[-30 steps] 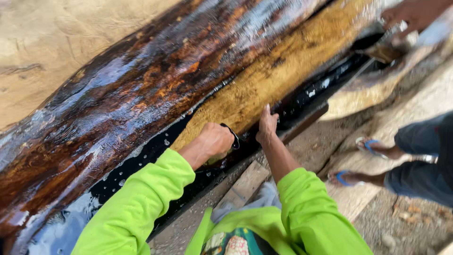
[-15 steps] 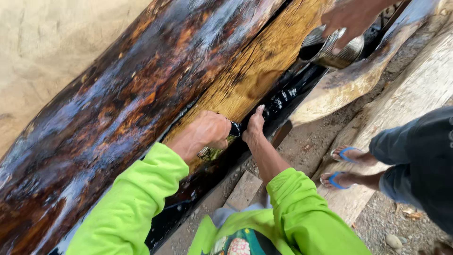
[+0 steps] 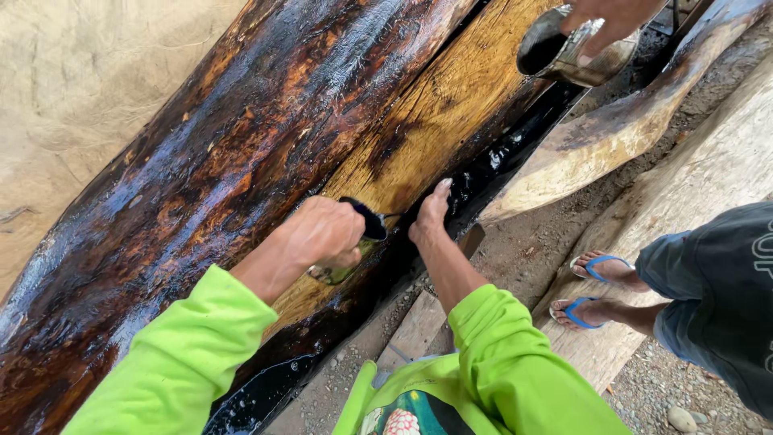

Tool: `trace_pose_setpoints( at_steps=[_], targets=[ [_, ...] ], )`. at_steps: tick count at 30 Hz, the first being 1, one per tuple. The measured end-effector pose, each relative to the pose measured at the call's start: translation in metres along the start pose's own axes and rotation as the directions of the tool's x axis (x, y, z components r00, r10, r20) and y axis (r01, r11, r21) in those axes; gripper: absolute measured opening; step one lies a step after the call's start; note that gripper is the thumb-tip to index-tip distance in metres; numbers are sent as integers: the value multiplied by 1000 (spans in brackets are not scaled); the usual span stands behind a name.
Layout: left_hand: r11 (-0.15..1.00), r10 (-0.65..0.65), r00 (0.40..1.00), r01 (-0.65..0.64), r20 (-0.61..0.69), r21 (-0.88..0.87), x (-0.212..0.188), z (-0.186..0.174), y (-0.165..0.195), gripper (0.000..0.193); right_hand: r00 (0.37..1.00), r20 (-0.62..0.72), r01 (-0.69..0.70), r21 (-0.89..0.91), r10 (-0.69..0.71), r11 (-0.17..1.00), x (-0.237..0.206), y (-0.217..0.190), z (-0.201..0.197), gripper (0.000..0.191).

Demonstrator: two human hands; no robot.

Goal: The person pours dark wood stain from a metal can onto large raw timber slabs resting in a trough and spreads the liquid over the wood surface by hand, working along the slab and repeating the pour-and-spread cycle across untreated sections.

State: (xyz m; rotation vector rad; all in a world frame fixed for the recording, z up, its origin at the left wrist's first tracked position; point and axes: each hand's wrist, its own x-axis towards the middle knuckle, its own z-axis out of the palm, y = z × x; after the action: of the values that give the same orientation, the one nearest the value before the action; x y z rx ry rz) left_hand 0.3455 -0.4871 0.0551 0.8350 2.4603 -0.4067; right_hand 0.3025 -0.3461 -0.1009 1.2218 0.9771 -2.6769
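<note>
A big log [image 3: 266, 161] lies slanted across the view, its upper face wet, dark and glossy, its lower side bare yellow-brown wood [image 3: 451, 113]. My left hand [image 3: 322, 234] is closed around a brush with a black, wet head [image 3: 366, 219] pressed to the bare wood. My right hand [image 3: 431, 217] rests flat with fingers together on the log's lower edge, just right of the brush. Both arms wear bright green sleeves.
Another person's hand holds a metal can [image 3: 576, 48] of dark liquid at the top. That person's feet in blue sandals [image 3: 592, 282] stand on a pale plank [image 3: 708, 185] at right. A smaller pale log [image 3: 596, 153] and gravel ground lie below.
The view has shifted closer. My left hand with the brush has moved up along the bare wood. The other person's can has come into view at the top.
</note>
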Motion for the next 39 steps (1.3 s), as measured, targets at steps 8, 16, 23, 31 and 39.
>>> trace_pose_setpoints(
  at_steps=[8,16,23,31,39],
  targets=[
    [1000,-8,978,10,210,-7,42,-12,2,32,994,-17,-113,-8,112,994,6,-18,4,106],
    [1000,-11,979,9,202,7,123,-74,28,26,993,40,-111,114,107,987,44,-88,17,92],
    [1000,-2,999,1,-42,-23,136,-95,24,21,962,162,221,11,-220,975,53,-115,23,73],
    [986,21,985,-49,-174,-158,65,-33,-4,22,982,105,185,-352,-158,917,36,-100,20,77],
    [965,-96,987,61,-127,-256,-26,50,-20,31,917,301,397,-637,-262,661,43,-70,10,76]
  ],
)
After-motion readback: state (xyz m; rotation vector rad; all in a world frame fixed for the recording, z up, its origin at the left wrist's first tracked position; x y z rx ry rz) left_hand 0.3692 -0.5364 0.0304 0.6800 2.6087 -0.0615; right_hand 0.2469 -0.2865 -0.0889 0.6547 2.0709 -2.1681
